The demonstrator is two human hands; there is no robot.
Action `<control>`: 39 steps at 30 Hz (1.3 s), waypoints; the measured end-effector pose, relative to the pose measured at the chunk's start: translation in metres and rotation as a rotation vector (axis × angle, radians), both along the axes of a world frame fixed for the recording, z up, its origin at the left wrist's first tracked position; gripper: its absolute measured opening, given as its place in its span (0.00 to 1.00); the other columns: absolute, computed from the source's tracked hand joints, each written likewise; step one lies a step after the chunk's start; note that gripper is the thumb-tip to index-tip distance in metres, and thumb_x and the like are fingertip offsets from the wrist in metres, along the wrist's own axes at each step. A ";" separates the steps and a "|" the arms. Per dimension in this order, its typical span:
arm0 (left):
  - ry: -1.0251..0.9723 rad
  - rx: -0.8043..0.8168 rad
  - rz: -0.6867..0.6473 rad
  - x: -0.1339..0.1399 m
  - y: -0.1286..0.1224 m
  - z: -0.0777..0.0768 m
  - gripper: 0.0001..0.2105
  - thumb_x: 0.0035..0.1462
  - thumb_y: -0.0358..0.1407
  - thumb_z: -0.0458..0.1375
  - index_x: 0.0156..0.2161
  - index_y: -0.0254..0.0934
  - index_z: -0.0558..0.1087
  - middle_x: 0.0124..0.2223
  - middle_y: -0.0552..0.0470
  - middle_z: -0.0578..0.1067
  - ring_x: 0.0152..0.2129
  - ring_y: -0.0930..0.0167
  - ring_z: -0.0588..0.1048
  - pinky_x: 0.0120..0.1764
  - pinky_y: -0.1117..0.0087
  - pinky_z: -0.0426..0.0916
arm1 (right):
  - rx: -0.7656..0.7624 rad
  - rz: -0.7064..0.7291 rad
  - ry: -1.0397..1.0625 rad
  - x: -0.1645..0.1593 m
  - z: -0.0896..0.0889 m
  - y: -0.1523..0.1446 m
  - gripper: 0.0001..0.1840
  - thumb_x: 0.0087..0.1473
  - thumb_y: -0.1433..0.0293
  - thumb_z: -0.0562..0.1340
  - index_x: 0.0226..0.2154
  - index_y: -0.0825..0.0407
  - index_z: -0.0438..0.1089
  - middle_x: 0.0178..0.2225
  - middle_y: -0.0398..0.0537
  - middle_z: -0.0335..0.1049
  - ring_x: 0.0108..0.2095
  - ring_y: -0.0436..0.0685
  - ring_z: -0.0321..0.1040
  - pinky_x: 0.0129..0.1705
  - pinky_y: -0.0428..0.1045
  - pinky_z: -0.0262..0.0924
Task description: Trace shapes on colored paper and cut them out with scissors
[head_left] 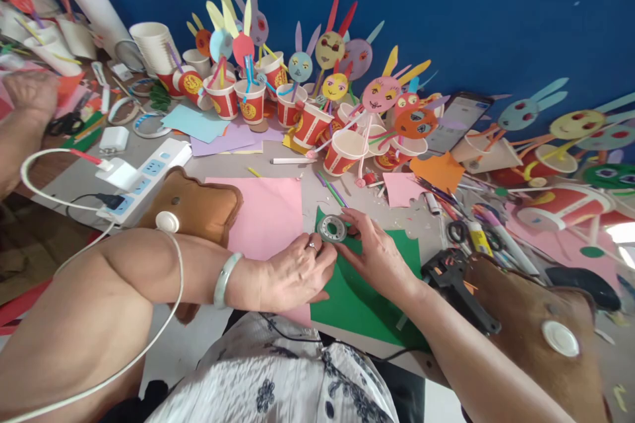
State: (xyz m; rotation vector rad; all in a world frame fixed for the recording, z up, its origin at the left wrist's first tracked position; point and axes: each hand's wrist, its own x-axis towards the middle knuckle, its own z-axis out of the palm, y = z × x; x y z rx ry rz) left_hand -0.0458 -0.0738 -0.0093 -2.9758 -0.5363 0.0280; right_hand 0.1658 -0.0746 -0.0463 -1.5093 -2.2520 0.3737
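Observation:
A small roll of clear tape (331, 229) is held on edge over green paper (367, 301), between the thumb and fingers of my right hand (380, 251). My left hand (297, 271), with a ring on one finger and a pale bangle at the wrist, is closed at the roll's near-left side. Its fingertips are curled under, so what they pinch is hidden. Beneath and behind it lies a pink sheet (268, 208), partly covered by my forearm.
Paper cups (251, 102) with paper rabbit faces line the back. A power strip (153, 175) with a white cable stands left. At right lie a black glue gun (459, 291), a brown cushion (526, 330) and scissors (456, 232). Another person's hand (32, 96) is far left.

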 end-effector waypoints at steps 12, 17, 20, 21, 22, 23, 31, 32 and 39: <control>-0.030 0.002 0.025 -0.001 0.003 -0.016 0.28 0.63 0.50 0.52 0.56 0.26 0.67 0.60 0.28 0.65 0.39 0.63 0.73 0.40 0.63 0.63 | -0.023 -0.002 0.066 0.007 -0.002 -0.003 0.24 0.60 0.67 0.61 0.57 0.50 0.56 0.47 0.55 0.72 0.42 0.60 0.73 0.44 0.54 0.70; -0.047 -0.028 0.032 -0.001 0.002 -0.025 0.32 0.62 0.52 0.52 0.58 0.25 0.64 0.62 0.24 0.62 0.41 0.60 0.73 0.42 0.60 0.62 | 0.017 0.008 0.056 0.007 -0.001 -0.004 0.21 0.61 0.67 0.60 0.56 0.51 0.58 0.43 0.54 0.73 0.41 0.59 0.73 0.42 0.54 0.71; -0.045 -0.021 0.032 -0.002 0.001 -0.026 0.32 0.62 0.52 0.51 0.59 0.24 0.63 0.62 0.26 0.62 0.44 0.58 0.72 0.45 0.59 0.62 | 0.067 0.047 0.052 0.008 -0.002 -0.005 0.20 0.62 0.69 0.59 0.56 0.51 0.58 0.44 0.55 0.74 0.44 0.61 0.74 0.43 0.55 0.71; -0.030 -0.013 0.042 -0.002 0.000 -0.025 0.32 0.62 0.52 0.51 0.60 0.24 0.63 0.62 0.26 0.62 0.43 0.59 0.72 0.45 0.59 0.62 | 0.078 0.059 0.052 0.008 -0.003 -0.006 0.21 0.62 0.69 0.59 0.56 0.51 0.58 0.45 0.56 0.74 0.45 0.61 0.74 0.44 0.55 0.71; -0.029 0.001 0.046 -0.002 0.000 -0.024 0.32 0.63 0.51 0.51 0.60 0.23 0.63 0.62 0.26 0.62 0.42 0.59 0.72 0.45 0.59 0.62 | 0.086 0.068 0.051 0.009 -0.003 -0.006 0.21 0.62 0.70 0.59 0.57 0.51 0.58 0.47 0.57 0.74 0.46 0.62 0.73 0.44 0.55 0.71; -0.022 0.009 0.046 -0.003 -0.001 -0.023 0.32 0.63 0.51 0.51 0.60 0.23 0.63 0.62 0.27 0.62 0.42 0.60 0.72 0.46 0.59 0.61 | 0.091 0.075 0.049 0.009 -0.003 -0.006 0.21 0.62 0.71 0.59 0.57 0.51 0.58 0.49 0.58 0.73 0.47 0.62 0.73 0.45 0.56 0.71; -0.021 -0.035 0.045 0.002 -0.001 -0.029 0.31 0.62 0.51 0.52 0.59 0.24 0.65 0.63 0.26 0.61 0.39 0.62 0.72 0.42 0.61 0.61 | 0.094 0.094 0.022 0.011 -0.001 -0.005 0.07 0.61 0.72 0.60 0.42 0.49 0.64 0.51 0.58 0.74 0.44 0.63 0.75 0.40 0.57 0.73; -0.023 -0.044 0.040 0.002 0.000 -0.029 0.30 0.62 0.51 0.52 0.58 0.25 0.65 0.62 0.25 0.61 0.38 0.62 0.73 0.40 0.61 0.61 | 0.087 0.092 0.026 0.011 -0.001 -0.004 0.05 0.60 0.71 0.60 0.41 0.49 0.64 0.50 0.58 0.74 0.44 0.63 0.75 0.40 0.57 0.73; -0.027 -0.080 0.029 0.003 0.003 -0.026 0.26 0.63 0.47 0.51 0.56 0.25 0.66 0.62 0.25 0.62 0.35 0.64 0.73 0.39 0.61 0.61 | 0.056 0.076 0.048 0.010 0.002 -0.002 0.05 0.59 0.69 0.62 0.35 0.48 0.63 0.49 0.58 0.74 0.45 0.62 0.74 0.42 0.57 0.72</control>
